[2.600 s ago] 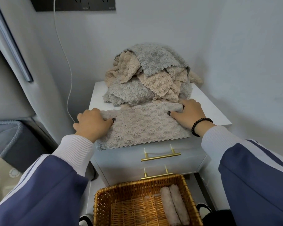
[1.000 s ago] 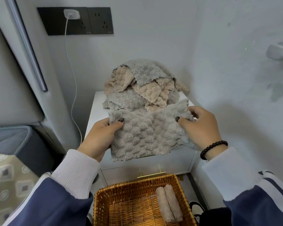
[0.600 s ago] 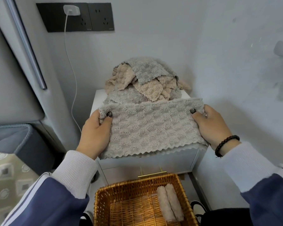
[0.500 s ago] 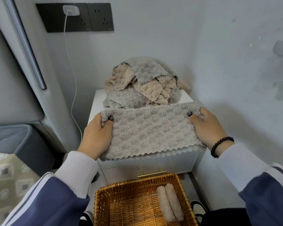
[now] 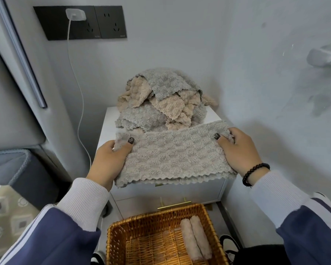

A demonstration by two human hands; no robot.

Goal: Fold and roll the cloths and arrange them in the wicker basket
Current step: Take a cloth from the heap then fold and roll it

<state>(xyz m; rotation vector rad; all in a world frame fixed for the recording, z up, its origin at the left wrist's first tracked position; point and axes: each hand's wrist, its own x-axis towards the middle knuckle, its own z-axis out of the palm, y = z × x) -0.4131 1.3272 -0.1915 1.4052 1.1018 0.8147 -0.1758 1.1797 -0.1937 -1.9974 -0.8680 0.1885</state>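
Down front, the wicker basket (image 5: 120, 234) holds two rolled cloths (image 5: 196, 238) along its right side. Above it, left hand (image 5: 107, 161) and right hand (image 5: 239, 150) each pinch an end of a folded grey cloth (image 5: 176, 155) over the white cabinet (image 5: 107, 123). Behind, a cloth pile (image 5: 164, 100).

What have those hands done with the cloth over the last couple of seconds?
The cloth, earlier lying flat on the cabinet, was lifted, bunched, then pulled out wide. The left hand and right hand now pinch its top corners instead of pressing it down. The cloth pile, wicker basket and two rolled cloths stayed put.
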